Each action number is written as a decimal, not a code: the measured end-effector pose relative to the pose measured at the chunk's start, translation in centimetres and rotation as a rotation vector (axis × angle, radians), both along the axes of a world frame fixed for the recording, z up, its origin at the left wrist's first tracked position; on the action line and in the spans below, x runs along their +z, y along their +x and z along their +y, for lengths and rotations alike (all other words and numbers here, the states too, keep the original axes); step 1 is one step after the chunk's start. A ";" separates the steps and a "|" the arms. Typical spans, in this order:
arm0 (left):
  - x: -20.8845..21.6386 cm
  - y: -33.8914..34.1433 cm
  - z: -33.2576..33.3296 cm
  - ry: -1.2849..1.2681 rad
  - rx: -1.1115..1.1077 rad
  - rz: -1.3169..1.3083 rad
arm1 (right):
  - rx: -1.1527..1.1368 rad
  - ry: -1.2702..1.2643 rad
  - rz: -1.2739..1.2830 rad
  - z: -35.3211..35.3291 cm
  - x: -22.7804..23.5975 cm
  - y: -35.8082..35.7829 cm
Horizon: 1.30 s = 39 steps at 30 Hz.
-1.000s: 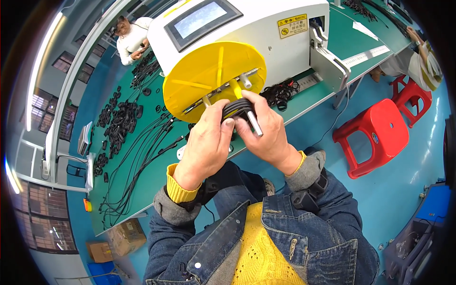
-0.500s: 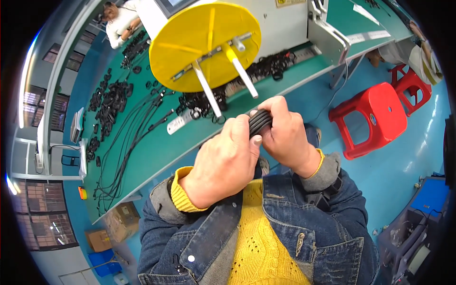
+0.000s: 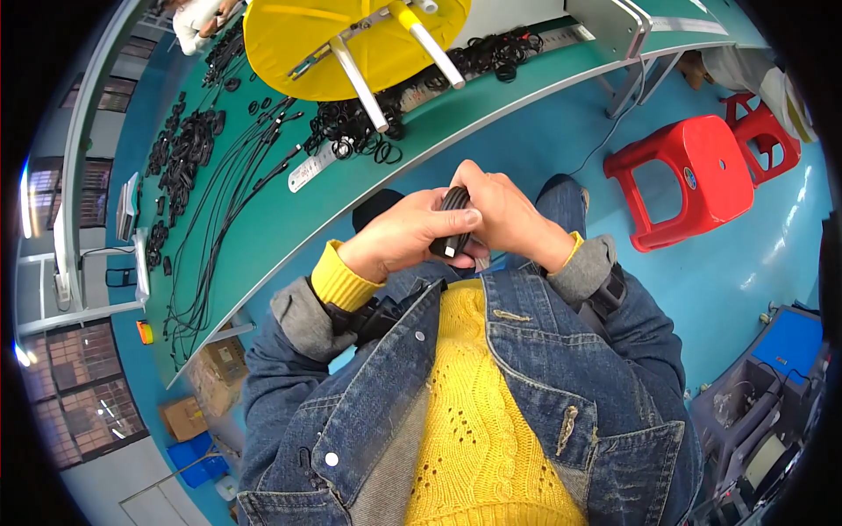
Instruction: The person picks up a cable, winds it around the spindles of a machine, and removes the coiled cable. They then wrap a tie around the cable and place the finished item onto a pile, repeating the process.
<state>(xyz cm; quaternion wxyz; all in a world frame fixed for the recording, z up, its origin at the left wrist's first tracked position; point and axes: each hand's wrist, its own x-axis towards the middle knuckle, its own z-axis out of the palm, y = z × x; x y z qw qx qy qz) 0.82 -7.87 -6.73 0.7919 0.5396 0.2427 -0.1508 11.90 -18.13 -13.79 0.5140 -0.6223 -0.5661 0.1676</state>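
Note:
A coiled black cable (image 3: 454, 203) is held in front of my body, beyond the table's near edge. A small plug with a white end shows at the coil's lower side. My left hand (image 3: 408, 226) is closed on the coil, its thumb lying across the front. My right hand (image 3: 502, 210) grips the coil from the other side, its fingers curled over the top. Part of the coil is hidden behind the fingers. Ahead stands a yellow disc (image 3: 298, 39) with two metal rods sticking out toward me.
On the green table (image 3: 263, 237), straight black cables (image 3: 215, 237) lie at the left beside black coil heaps (image 3: 189, 145). Black rings (image 3: 346, 127) and a white ruler (image 3: 311, 168) lie below the disc. Red stools (image 3: 693, 180) stand at right. Another person (image 3: 197, 22) sits far left.
The view has tilted down, so the disc sits higher in the picture. My hands have turned the coil more upright, drawn it nearer my body, and its plug end has come into sight.

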 end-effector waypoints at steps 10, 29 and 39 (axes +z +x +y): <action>-2.0 0.0 1.7 0.062 -0.376 0.262 | 0.049 -0.158 -0.514 0.0 -1.6 0.2; -5.7 -4.4 3.5 -0.018 -0.094 0.226 | 0.189 -0.220 -0.021 3.0 -1.6 -1.8; -4.9 -6.3 6.2 -0.474 0.257 -0.135 | -0.120 -0.022 -0.533 9.1 -0.2 0.4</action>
